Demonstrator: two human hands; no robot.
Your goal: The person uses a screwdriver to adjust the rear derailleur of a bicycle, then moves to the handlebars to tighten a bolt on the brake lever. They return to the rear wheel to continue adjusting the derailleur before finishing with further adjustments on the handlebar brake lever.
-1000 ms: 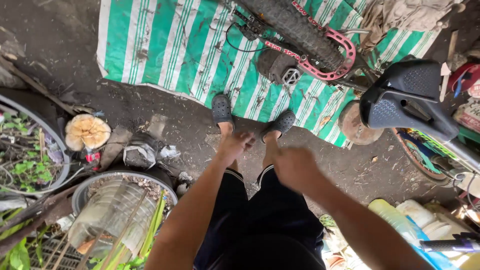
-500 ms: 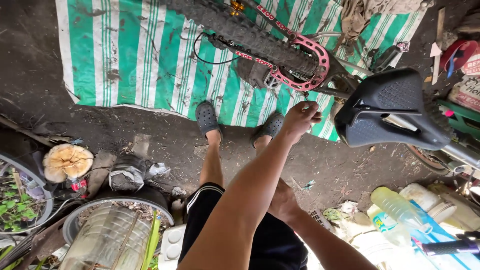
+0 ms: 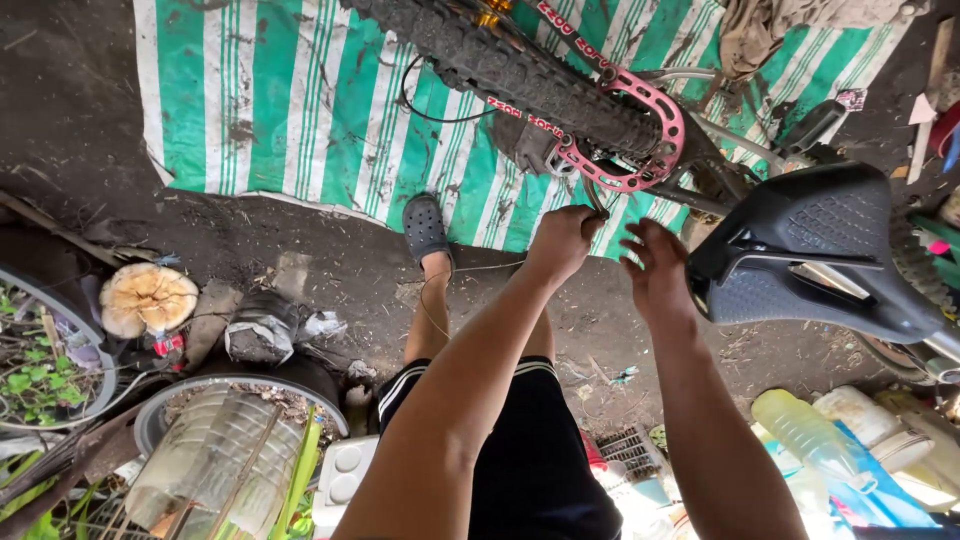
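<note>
Both hands now up — left hand on crank

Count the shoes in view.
1. A dark clog sits on the left foot at the tarp's edge. The other foot is hidden behind the left forearm.

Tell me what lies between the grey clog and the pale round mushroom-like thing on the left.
In the head view, between the grey clog and the mushroom-like thing lies bare dirt, then a crumpled grey bag.

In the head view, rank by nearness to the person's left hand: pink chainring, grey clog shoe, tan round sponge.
Measured from the left hand:
1. Pink chainring, just beyond the hand, right.
2. Grey clog shoe, left.
3. Tan round sponge, far left.
</note>
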